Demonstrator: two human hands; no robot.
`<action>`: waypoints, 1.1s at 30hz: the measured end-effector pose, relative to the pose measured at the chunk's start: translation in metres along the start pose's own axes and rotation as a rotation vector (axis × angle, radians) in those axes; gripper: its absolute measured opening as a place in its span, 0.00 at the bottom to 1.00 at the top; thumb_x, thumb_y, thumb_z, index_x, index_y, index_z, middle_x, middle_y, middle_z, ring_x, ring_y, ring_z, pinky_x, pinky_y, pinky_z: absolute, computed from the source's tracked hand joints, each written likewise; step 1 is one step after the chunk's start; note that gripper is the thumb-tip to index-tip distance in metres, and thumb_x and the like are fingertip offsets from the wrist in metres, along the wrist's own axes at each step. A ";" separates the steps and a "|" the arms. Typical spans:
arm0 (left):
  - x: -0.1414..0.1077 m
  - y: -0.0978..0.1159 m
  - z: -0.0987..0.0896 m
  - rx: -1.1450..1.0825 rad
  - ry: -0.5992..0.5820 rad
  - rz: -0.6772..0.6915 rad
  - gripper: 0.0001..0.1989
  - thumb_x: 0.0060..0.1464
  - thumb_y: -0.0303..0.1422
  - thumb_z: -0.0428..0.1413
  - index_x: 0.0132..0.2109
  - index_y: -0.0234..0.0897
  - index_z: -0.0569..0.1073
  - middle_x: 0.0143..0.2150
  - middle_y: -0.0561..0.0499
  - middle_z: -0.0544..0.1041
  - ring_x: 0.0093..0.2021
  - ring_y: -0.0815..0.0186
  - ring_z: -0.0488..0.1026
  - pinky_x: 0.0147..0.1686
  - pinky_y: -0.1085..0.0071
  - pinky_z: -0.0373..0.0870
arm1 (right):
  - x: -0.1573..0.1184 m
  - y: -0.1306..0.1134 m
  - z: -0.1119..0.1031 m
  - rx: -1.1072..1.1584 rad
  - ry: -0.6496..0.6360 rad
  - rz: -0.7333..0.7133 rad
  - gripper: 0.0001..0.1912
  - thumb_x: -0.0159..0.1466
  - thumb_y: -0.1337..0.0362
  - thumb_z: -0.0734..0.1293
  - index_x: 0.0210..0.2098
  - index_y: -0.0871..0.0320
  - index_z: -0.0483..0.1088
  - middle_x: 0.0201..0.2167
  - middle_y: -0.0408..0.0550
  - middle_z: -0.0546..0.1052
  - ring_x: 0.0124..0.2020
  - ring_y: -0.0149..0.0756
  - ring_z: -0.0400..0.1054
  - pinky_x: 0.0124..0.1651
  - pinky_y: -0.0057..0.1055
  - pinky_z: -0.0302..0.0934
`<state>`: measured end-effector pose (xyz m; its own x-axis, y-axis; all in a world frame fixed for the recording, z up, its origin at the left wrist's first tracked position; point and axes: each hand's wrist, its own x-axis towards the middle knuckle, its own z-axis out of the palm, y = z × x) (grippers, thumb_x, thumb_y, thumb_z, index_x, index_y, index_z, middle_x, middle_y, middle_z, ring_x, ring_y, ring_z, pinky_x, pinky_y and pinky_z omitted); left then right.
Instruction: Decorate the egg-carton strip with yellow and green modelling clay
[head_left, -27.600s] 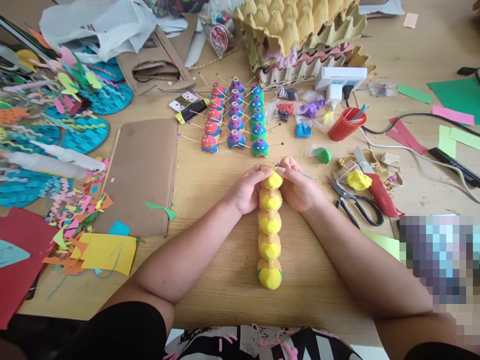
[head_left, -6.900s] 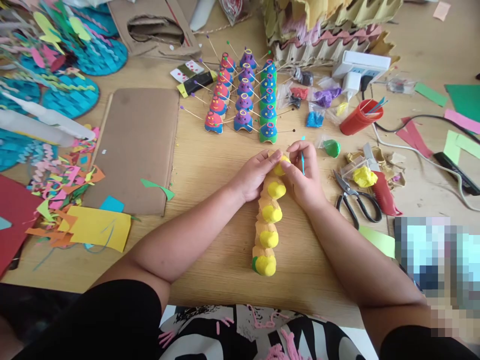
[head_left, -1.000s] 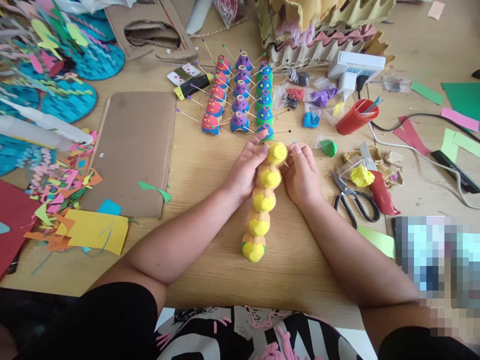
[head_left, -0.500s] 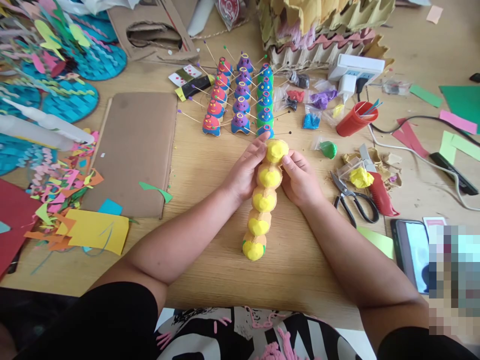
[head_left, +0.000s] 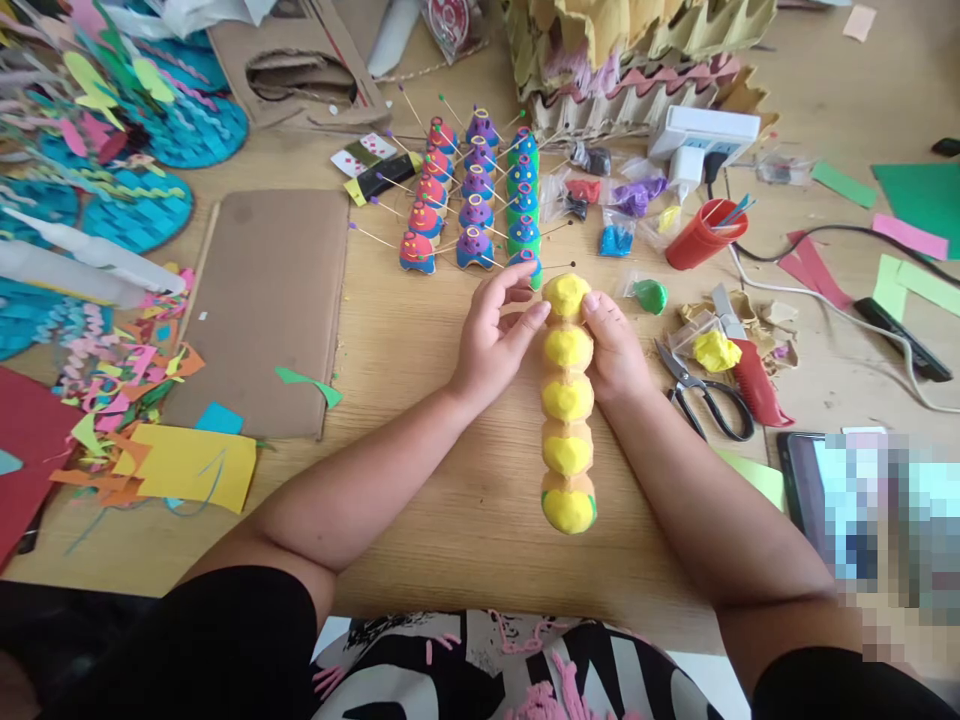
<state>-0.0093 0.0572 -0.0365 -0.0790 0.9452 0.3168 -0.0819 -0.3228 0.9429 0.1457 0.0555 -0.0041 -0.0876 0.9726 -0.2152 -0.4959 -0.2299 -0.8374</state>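
Note:
A strip of egg-carton cups (head_left: 568, 400) with yellow clay on top of each cup hangs over the table, its far end between my hands. Green bits show on the nearest cup. My right hand (head_left: 616, 345) grips the strip's far end from the right, thumb on the edge of the yellow cup. On the other side, my left hand (head_left: 499, 335) has its fingers apart, with the thumb tip at the left edge of the same cup. Behind stand three decorated rows: red (head_left: 422, 218), purple (head_left: 475, 213) and blue-green (head_left: 523, 202), with sticks poking out.
Cardboard (head_left: 259, 310) and paper scraps (head_left: 139, 370) lie left. At right are scissors (head_left: 705, 392), yellow clay (head_left: 716, 350), a red cup (head_left: 705, 235), a power strip (head_left: 703, 135) with cables, and a phone (head_left: 806, 485). Egg cartons (head_left: 637, 100) are stacked behind.
The yellow-topped strip has shifted right and hangs straighter. My left hand's fingers have opened and drawn back from it, while my right hand has stayed on the strip.

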 end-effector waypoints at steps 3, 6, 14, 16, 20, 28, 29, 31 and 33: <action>0.001 -0.013 -0.003 0.071 -0.069 0.145 0.29 0.63 0.51 0.67 0.66 0.50 0.74 0.66 0.45 0.76 0.62 0.58 0.77 0.54 0.67 0.81 | -0.001 -0.004 0.003 0.036 0.009 0.019 0.27 0.46 0.44 0.88 0.29 0.53 0.74 0.26 0.38 0.78 0.25 0.28 0.66 0.27 0.27 0.64; 0.001 -0.015 -0.005 0.097 -0.110 0.223 0.29 0.65 0.48 0.66 0.68 0.51 0.73 0.67 0.46 0.78 0.64 0.57 0.78 0.57 0.66 0.81 | 0.000 -0.004 0.003 0.034 -0.007 0.027 0.29 0.44 0.44 0.88 0.27 0.53 0.73 0.25 0.38 0.77 0.25 0.27 0.66 0.26 0.26 0.63; -0.001 -0.009 -0.006 0.142 -0.159 0.207 0.30 0.65 0.50 0.65 0.69 0.47 0.73 0.66 0.44 0.80 0.65 0.56 0.80 0.61 0.63 0.80 | 0.002 -0.001 -0.001 -0.014 -0.068 0.044 0.27 0.51 0.45 0.86 0.28 0.54 0.71 0.24 0.37 0.73 0.24 0.26 0.63 0.26 0.27 0.61; 0.000 -0.010 -0.006 0.115 -0.166 0.197 0.30 0.65 0.49 0.65 0.69 0.46 0.72 0.66 0.44 0.81 0.65 0.56 0.80 0.60 0.64 0.81 | 0.001 -0.001 -0.002 -0.023 -0.071 0.045 0.27 0.53 0.45 0.85 0.29 0.54 0.70 0.24 0.37 0.73 0.23 0.26 0.63 0.26 0.27 0.61; 0.001 -0.011 -0.005 0.062 -0.174 0.140 0.33 0.63 0.50 0.67 0.69 0.46 0.71 0.63 0.43 0.82 0.63 0.56 0.82 0.58 0.64 0.81 | -0.001 -0.003 -0.001 -0.007 -0.079 0.061 0.28 0.53 0.45 0.85 0.28 0.53 0.67 0.23 0.36 0.71 0.22 0.26 0.62 0.26 0.28 0.61; 0.004 -0.016 -0.007 0.014 -0.210 0.107 0.38 0.62 0.51 0.68 0.73 0.49 0.65 0.61 0.44 0.82 0.62 0.56 0.82 0.60 0.61 0.80 | -0.004 -0.003 -0.001 -0.026 -0.052 0.075 0.23 0.58 0.45 0.82 0.32 0.52 0.71 0.27 0.38 0.74 0.26 0.29 0.65 0.32 0.32 0.64; 0.004 -0.018 -0.007 0.001 -0.221 0.112 0.39 0.62 0.51 0.68 0.74 0.50 0.63 0.62 0.44 0.82 0.63 0.56 0.81 0.60 0.60 0.80 | -0.004 -0.003 -0.001 -0.027 -0.051 0.078 0.21 0.60 0.45 0.81 0.33 0.52 0.72 0.28 0.38 0.75 0.27 0.30 0.66 0.33 0.32 0.65; 0.005 -0.022 -0.007 -0.021 -0.241 0.121 0.40 0.63 0.51 0.67 0.76 0.52 0.60 0.64 0.44 0.80 0.65 0.55 0.79 0.60 0.60 0.80 | -0.006 -0.004 0.001 -0.021 -0.045 0.090 0.19 0.63 0.45 0.79 0.35 0.51 0.74 0.30 0.39 0.77 0.29 0.30 0.66 0.34 0.33 0.65; 0.006 -0.024 -0.007 -0.028 -0.249 0.129 0.40 0.64 0.49 0.67 0.76 0.53 0.59 0.66 0.44 0.79 0.67 0.54 0.78 0.60 0.60 0.80 | -0.008 -0.006 0.003 -0.023 -0.030 0.103 0.17 0.65 0.46 0.77 0.35 0.50 0.75 0.30 0.40 0.76 0.29 0.31 0.65 0.35 0.33 0.64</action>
<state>-0.0144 0.0699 -0.0578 0.1561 0.8777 0.4530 -0.1143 -0.4395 0.8909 0.1473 0.0495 0.0041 -0.1630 0.9442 -0.2860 -0.4630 -0.3292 -0.8229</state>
